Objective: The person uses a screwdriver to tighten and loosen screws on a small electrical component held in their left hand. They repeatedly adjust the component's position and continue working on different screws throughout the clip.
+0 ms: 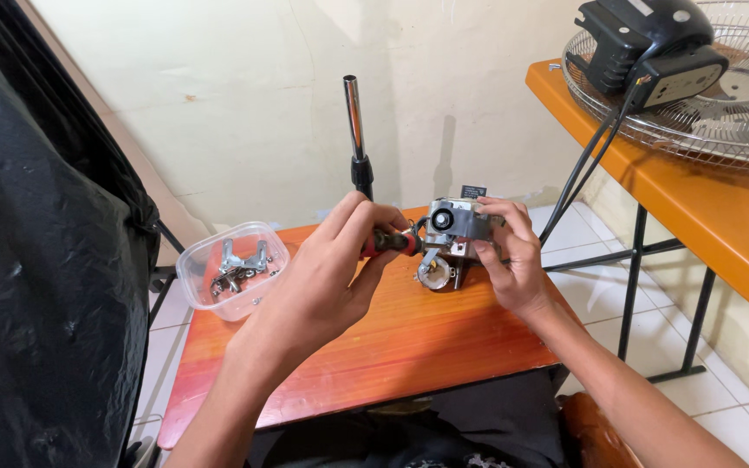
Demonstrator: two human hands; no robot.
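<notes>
Fingers [366, 227] of left hand [327, 282] clenched on a screwdriver with red-and-black grip [389, 243], tip at the small grey metal motor unit [452, 238]. Right hand [509, 256] grasps that motor from the side, thumb on top; motor sits mid-back of the glossy orange wooden desk [392, 347]. Both wrists raised, forearms angled inward. Clear plastic tub of metal brackets and screws [231, 269] at desk's left edge. Chrome pole [355, 121] behind. Cream wall, white tile floor; wire fan grille [721, 95] on second orange desk, right.
</notes>
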